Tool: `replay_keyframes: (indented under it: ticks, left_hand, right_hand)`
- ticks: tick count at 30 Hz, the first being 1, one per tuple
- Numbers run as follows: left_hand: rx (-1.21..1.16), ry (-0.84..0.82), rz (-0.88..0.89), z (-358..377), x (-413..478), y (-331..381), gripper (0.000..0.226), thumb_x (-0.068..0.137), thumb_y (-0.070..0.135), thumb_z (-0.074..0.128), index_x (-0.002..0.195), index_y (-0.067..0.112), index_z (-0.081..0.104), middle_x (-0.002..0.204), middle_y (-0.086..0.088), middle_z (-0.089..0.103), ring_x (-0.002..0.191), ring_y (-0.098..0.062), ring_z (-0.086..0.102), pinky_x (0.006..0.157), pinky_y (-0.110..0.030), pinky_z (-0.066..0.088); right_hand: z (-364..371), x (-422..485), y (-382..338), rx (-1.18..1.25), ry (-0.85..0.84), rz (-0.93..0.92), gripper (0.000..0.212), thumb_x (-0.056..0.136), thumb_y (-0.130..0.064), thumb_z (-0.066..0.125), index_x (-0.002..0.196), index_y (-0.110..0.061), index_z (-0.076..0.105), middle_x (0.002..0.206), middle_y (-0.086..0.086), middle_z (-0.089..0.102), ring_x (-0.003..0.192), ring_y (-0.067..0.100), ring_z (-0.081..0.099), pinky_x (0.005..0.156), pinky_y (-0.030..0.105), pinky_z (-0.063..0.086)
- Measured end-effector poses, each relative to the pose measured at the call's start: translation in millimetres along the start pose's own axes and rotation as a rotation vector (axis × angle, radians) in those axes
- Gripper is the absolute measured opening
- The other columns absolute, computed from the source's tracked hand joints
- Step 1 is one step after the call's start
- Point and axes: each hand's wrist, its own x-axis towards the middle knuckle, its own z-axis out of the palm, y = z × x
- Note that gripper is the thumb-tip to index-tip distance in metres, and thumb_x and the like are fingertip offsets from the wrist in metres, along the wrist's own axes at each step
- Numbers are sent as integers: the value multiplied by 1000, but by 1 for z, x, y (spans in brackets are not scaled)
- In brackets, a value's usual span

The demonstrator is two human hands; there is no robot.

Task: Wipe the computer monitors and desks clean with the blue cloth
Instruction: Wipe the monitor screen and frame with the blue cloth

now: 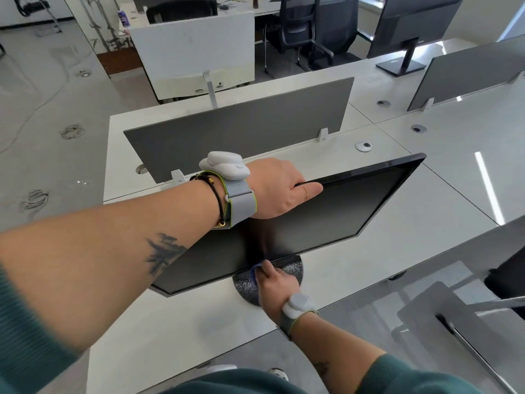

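Steadying the monitor point(326, 217) by gripping its top edge, left hand point(279, 189) frees right hand point(277, 280) to pinch blue cloth point(254, 273) along the lower bezel.

Grey floor point(56, 95) strewn with coiled cables point(72, 131); black mesh chair point(304, 27) beyond; grey divider panel point(241, 129) upright.

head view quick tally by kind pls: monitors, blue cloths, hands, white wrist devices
monitors: 2 (near monitor, far monitor)
blue cloth: 1
hands: 2 (left hand, right hand)
white wrist devices: 2 (left wrist device, right wrist device)
total: 7
The dark shape at the right edge is too cut off to count.
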Motion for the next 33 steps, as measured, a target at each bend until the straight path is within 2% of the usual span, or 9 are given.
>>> replay_keyframes:
  ticks: [6,10,13,17,21,26,29,31,33]
  left_hand:
    - [-3,1,-5,-1,2,-1,60,104,55,29,65,12,43,61,-2,47,61,-26,48,65,-35,43]
    - [6,-18,-50,-3,0,0,59,104,56,29,64,14,42,61,0,46,59,-21,47,63,-32,35]
    - [26,-52,-68,-7,-2,4,57,104,56,29,67,16,44,64,2,48,61,-17,48,63,-32,33]
    - [60,-46,-49,-9,-8,8,48,105,54,28,84,18,53,71,6,49,70,-19,50,67,-31,34]
    - [118,11,6,-8,-13,7,46,107,48,26,110,18,59,85,4,52,81,-23,50,73,-30,33]
    - [135,24,-7,-24,-63,-39,50,108,46,21,81,15,49,74,2,47,64,-16,45,72,-32,33]
    - [106,6,-138,-22,-110,-86,64,105,55,18,77,11,55,79,-4,55,75,-26,52,77,-35,38]
    - [88,-37,-269,-18,-129,-108,77,98,68,14,98,12,66,101,-9,63,91,-30,57,87,-38,42]
    - [160,-84,-335,-18,-150,-128,91,90,77,8,126,15,63,122,-10,62,107,-34,57,94,-39,42]
  right_hand:
    - [-18,-4,53,28,101,323,20,70,-10,76,80,-22,65,86,-2,57,48,29,55,39,27,32]
    - [-10,2,17,113,114,352,21,62,-8,76,69,-21,60,80,1,56,45,30,53,35,26,34]
    - [4,4,-11,205,116,458,13,70,-12,74,72,-19,64,83,2,55,45,32,53,39,24,34]
    - [13,2,-45,259,42,491,2,79,-18,66,81,-17,65,92,-1,55,53,31,59,46,25,33]
    - [19,3,-77,279,-8,429,6,81,-18,60,80,-13,62,92,2,52,56,30,59,46,32,45]
    - [22,11,-120,286,-93,450,3,82,-17,57,83,-19,58,101,-1,50,66,32,59,55,30,38]
    - [24,15,-149,286,-87,510,5,83,-19,53,86,-21,56,105,-4,50,68,29,60,57,29,40]
    - [28,19,-161,291,-73,544,6,85,-20,51,87,-22,57,105,-5,50,68,28,61,57,29,44]
    - [32,20,-182,283,-71,531,7,86,-21,51,87,-22,57,105,-5,50,67,28,61,58,31,49]
